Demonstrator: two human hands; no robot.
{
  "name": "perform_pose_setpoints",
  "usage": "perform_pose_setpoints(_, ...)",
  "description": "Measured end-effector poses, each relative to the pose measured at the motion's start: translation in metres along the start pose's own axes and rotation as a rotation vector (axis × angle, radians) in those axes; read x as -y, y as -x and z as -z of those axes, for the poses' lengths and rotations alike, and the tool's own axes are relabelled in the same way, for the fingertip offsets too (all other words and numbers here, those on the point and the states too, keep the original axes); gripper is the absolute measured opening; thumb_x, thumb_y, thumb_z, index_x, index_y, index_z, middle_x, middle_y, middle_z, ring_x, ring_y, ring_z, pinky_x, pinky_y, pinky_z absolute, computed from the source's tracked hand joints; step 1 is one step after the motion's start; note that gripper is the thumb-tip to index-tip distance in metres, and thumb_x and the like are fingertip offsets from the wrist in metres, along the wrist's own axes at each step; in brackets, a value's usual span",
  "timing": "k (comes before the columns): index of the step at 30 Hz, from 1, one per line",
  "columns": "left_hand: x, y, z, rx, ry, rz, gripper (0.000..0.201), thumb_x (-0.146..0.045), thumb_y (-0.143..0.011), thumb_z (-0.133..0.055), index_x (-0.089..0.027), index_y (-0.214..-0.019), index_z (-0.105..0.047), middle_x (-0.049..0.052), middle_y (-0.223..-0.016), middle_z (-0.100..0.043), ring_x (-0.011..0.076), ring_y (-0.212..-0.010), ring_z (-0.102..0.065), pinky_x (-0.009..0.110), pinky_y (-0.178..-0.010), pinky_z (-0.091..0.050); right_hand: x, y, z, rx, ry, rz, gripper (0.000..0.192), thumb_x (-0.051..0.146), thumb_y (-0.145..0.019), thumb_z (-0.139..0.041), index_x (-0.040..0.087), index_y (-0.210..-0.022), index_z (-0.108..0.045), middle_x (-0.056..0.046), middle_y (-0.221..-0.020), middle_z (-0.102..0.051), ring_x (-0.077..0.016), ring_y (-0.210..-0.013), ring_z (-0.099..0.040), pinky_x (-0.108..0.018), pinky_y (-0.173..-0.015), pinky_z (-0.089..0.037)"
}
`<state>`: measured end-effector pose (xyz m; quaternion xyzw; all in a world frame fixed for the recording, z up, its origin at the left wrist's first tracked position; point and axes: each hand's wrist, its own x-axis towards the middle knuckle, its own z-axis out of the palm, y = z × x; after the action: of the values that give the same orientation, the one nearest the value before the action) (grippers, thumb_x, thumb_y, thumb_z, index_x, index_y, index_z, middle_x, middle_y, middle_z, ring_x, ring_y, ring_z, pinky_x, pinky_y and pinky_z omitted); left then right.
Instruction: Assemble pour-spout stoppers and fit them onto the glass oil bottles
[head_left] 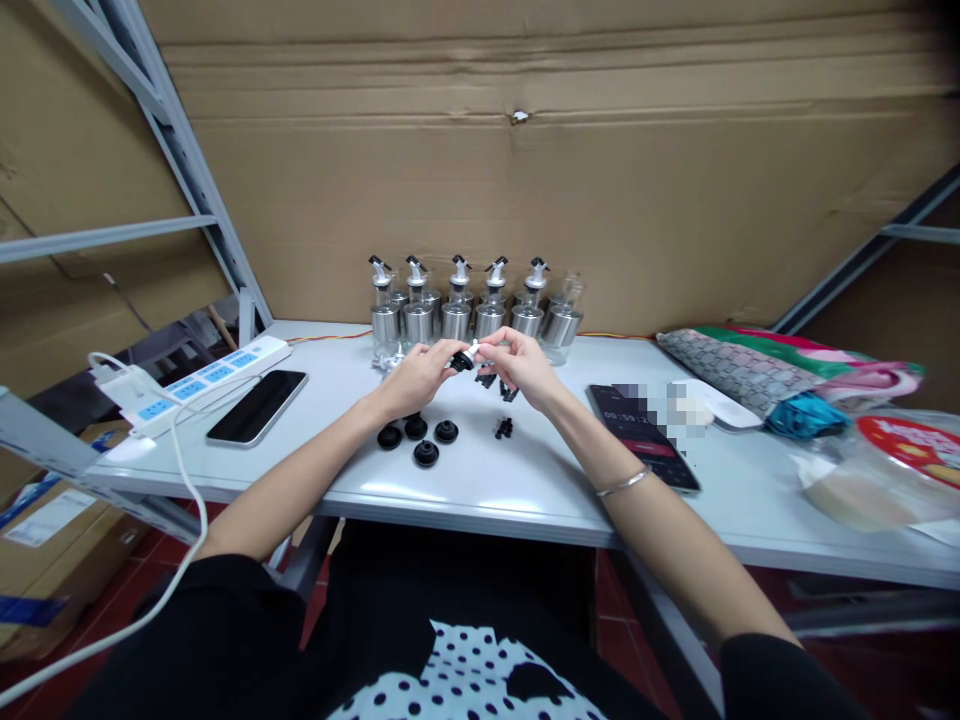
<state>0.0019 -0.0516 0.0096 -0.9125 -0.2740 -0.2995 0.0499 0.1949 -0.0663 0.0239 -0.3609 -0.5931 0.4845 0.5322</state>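
Both hands meet over the middle of the table. My left hand is closed around the black ribbed stopper of a bottle pourer. The fingertips of my right hand pinch the white upper part of the same pourer. Several loose black stoppers lie below my left hand. Small black pieces sit in a little group below my right hand, and more black parts lie partly hidden under it. White parts behind my left hand are mostly covered.
Glass bottles with steel sleeves stand at the back, several with pourers fitted. On the left are a phone and a power strip with a white cable. On the right lie another phone, a patterned bag and a tape roll.
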Motion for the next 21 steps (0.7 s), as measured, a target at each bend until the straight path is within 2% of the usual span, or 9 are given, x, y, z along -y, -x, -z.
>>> perform_pose_setpoints(5,-0.0010,0.0000,0.0016,0.011,0.020,0.036,0.030,-0.015,-0.091,-0.038,-0.016,-0.121,-0.043,0.010,-0.119,-0.058,0.0181,-0.101,-0.058,0.030,-0.083,-0.040,-0.0005,0.0002,-0.0005,-0.006,-0.010,-0.005,0.037,0.044,-0.061,-0.077,0.018,-0.074,-0.054,0.005,-0.062,-0.069,0.0013,-0.026,-0.033,-0.027,-0.058,-0.054)
perform_pose_setpoints(8,-0.0003,0.0010,0.0016,-0.036,0.080,0.026,0.031,-0.021,-0.093,-0.037,-0.016,-0.124,-0.041,0.011,-0.121,-0.056,0.0191,-0.106,-0.056,0.030,-0.084,-0.041,-0.0015,-0.0011,0.0015,0.014,-0.029,-0.002,0.039,0.045,-0.060,-0.077,0.018,-0.075,-0.054,0.005,-0.064,-0.069,0.0006,-0.027,-0.036,-0.029,-0.062,-0.055)
perform_pose_setpoints(10,0.0009,0.0020,0.0005,-0.092,0.154,0.044,0.035,-0.027,-0.094,-0.036,-0.016,-0.127,-0.039,0.012,-0.120,-0.056,0.0179,-0.099,-0.058,0.029,-0.082,-0.043,-0.0020,-0.0020,0.0027,0.030,-0.056,-0.018,0.040,0.045,-0.059,-0.077,0.018,-0.077,-0.053,0.005,-0.066,-0.068,-0.0012,-0.030,-0.042,-0.031,-0.066,-0.055)
perform_pose_setpoints(13,0.0015,0.0029,-0.0017,-0.124,0.266,0.085,0.038,-0.034,-0.095,-0.034,-0.017,-0.129,-0.038,0.009,-0.110,-0.058,0.0138,-0.079,-0.060,0.027,-0.077,-0.045,-0.0026,-0.0027,0.0028,0.056,-0.061,-0.058,0.039,0.045,-0.062,-0.075,0.019,-0.081,-0.052,0.004,-0.072,-0.067,-0.0063,-0.041,-0.054,-0.032,-0.067,-0.055)
perform_pose_setpoints(15,0.0003,0.0028,-0.0022,-0.117,0.285,0.086,0.039,-0.037,-0.095,-0.033,-0.016,-0.127,-0.041,0.009,-0.106,-0.059,0.0132,-0.075,-0.058,0.027,-0.077,-0.045,-0.0027,-0.0021,0.0014,0.035,0.054,-0.026,0.034,0.044,-0.067,-0.070,0.020,-0.082,-0.052,0.002,-0.073,-0.066,-0.0094,-0.047,-0.058,-0.031,-0.062,-0.053)
perform_pose_setpoints(19,-0.0038,0.0016,0.0007,-0.085,0.167,0.079,0.041,-0.038,-0.095,-0.031,-0.015,-0.127,-0.044,0.010,-0.106,-0.057,0.0180,-0.088,-0.056,0.032,-0.084,-0.043,-0.0029,0.0008,-0.0031,-0.124,0.498,0.239,0.018,0.035,-0.074,-0.061,0.018,-0.080,-0.057,-0.001,-0.075,-0.064,-0.0110,-0.055,-0.056,-0.028,-0.060,-0.047)
perform_pose_setpoints(21,-0.0047,0.0012,0.0024,-0.053,0.103,0.077,0.043,-0.038,-0.096,-0.029,-0.015,-0.128,-0.044,0.011,-0.106,-0.056,0.0201,-0.094,-0.055,0.033,-0.086,-0.041,-0.0034,0.0020,-0.0050,-0.097,0.558,0.293,0.018,0.034,-0.076,-0.058,0.017,-0.082,-0.060,-0.003,-0.078,-0.065,-0.0128,-0.061,-0.057,-0.028,-0.061,-0.047)
